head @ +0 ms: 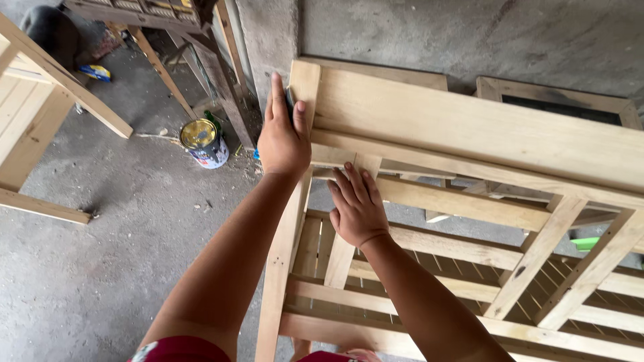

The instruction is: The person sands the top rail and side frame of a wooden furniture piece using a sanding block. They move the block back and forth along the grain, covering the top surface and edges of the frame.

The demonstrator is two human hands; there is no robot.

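Hands on the wooden frame [469, 127], centre of the picture: left hand [283, 137] presses a dark pad [290, 102] against the corner post, right hand [357, 208] lies flat, fingers spread, on a slat. Paint can [204, 142] stands on the floor at left.

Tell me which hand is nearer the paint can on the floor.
Left. The left hand presses on the wooden frame's corner post, just right of the paint can. The right hand lies flat on a slat farther right, well away from it.
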